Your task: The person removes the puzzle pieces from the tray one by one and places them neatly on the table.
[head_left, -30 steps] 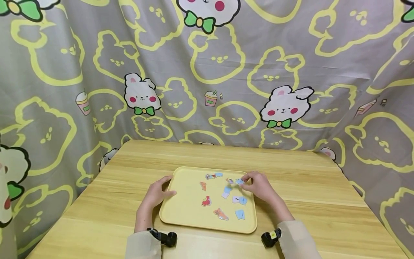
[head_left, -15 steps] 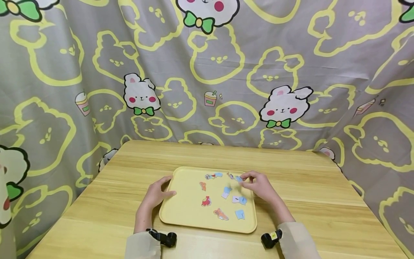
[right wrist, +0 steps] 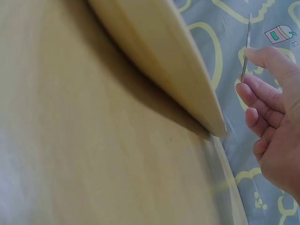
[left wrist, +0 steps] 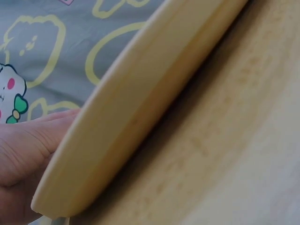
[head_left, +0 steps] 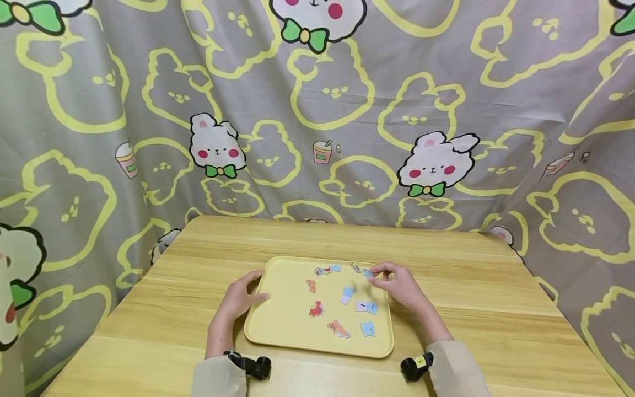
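Note:
My right hand (head_left: 401, 284) pinches a small flat puzzle piece (head_left: 364, 271) with blue on it above the back right corner of a yellow tray (head_left: 280, 322). In the right wrist view, that piece shows edge-on as a thin strip (right wrist: 247, 42) between thumb and fingers of the right hand (right wrist: 283, 126). At the tray's left rim, my left hand (head_left: 239, 299) holds on, its thumb over the edge. The left wrist view has the hand (left wrist: 26, 152) partly hidden behind the tray wall (left wrist: 117, 108).
More flat pieces lie on the tray: a red one (head_left: 316, 309), an orange one (head_left: 339, 329), a small orange one (head_left: 311, 285), a blue one (head_left: 367, 329) and several others. The tray stands on a wooden table (head_left: 163, 309). Behind it hangs a patterned curtain (head_left: 278, 105).
The piece in my right hand has shifted slightly back and turned a little. My left hand stays on the tray rim, and the lying pieces have not moved.

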A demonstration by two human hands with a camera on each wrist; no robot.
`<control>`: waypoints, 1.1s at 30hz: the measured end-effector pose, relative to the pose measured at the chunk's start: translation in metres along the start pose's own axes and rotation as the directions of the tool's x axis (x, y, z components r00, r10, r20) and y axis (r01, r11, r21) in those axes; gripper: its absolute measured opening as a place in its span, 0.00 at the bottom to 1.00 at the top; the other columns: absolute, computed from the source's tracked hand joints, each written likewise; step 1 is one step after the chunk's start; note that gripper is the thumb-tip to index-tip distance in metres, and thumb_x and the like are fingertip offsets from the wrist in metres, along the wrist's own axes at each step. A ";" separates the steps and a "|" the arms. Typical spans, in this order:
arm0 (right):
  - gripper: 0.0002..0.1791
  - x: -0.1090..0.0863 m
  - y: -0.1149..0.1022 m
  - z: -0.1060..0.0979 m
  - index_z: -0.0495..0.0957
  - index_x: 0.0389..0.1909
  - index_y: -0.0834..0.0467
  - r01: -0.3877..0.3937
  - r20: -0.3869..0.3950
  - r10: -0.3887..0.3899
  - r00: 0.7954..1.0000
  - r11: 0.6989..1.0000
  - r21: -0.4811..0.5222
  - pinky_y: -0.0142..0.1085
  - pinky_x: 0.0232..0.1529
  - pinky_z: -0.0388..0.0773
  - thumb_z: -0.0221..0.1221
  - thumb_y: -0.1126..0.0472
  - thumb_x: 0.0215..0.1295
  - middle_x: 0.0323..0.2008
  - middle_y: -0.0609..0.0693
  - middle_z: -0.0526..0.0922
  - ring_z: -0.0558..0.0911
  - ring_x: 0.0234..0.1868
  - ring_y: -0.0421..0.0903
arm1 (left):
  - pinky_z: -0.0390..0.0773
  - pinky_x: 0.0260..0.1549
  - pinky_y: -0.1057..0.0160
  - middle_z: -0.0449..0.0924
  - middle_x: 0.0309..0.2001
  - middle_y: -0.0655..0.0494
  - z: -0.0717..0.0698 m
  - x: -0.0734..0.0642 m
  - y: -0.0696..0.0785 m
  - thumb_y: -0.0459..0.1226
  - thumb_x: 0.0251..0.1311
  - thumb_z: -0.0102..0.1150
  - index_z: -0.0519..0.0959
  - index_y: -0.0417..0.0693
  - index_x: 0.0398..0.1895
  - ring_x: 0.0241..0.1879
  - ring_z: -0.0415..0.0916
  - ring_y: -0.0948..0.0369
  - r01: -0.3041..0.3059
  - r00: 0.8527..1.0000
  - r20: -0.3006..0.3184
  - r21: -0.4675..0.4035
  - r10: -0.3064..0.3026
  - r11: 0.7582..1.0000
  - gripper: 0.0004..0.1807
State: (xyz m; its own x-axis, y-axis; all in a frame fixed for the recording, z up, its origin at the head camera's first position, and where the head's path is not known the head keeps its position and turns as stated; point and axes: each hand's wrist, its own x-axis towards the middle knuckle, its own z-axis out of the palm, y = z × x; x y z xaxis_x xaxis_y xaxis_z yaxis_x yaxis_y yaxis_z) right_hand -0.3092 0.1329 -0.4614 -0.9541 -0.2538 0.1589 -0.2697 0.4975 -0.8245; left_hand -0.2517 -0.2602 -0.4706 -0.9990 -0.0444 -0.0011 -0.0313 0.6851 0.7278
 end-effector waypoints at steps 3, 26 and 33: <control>0.14 0.000 0.002 -0.002 0.84 0.42 0.57 -0.002 0.001 0.002 1.000 1.000 0.000 0.27 0.28 0.67 0.69 0.55 0.58 0.37 0.52 0.84 0.70 0.33 0.42 | 0.61 0.70 0.39 0.67 0.69 0.37 0.000 0.000 0.000 0.38 0.56 0.69 0.68 0.46 0.69 0.70 0.60 0.37 -0.002 1.000 -0.004 -0.002 0.002 1.000 0.36; 0.14 -0.005 0.020 -0.024 0.84 0.43 0.58 -0.063 -0.034 0.062 0.998 0.998 -0.028 0.28 0.27 0.66 0.68 0.55 0.59 0.33 0.51 0.79 0.69 0.33 0.43 | 0.64 0.69 0.41 0.69 0.68 0.38 0.002 0.000 -0.001 0.38 0.56 0.69 0.70 0.44 0.68 0.70 0.63 0.39 -0.013 1.000 -0.017 -0.056 0.012 0.998 0.35; 0.12 -0.010 0.027 -0.033 0.84 0.41 0.59 -0.047 -0.043 0.045 0.998 0.998 -0.033 0.28 0.26 0.67 0.68 0.58 0.59 0.34 0.51 0.81 0.69 0.29 0.40 | 0.62 0.70 0.40 0.68 0.69 0.39 -0.001 0.001 -0.003 0.38 0.57 0.68 0.69 0.45 0.69 0.71 0.60 0.39 -0.018 1.000 0.004 -0.038 0.018 0.999 0.35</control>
State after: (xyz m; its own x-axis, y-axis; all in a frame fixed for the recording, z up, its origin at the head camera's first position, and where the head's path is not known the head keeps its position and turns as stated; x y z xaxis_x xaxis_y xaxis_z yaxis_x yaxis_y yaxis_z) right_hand -0.3117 0.1764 -0.4674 -0.9701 -0.1952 0.1444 -0.2288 0.5357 -0.8128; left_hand -0.2521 -0.2629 -0.4723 -0.9995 -0.0287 0.0093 -0.0119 0.6576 0.7532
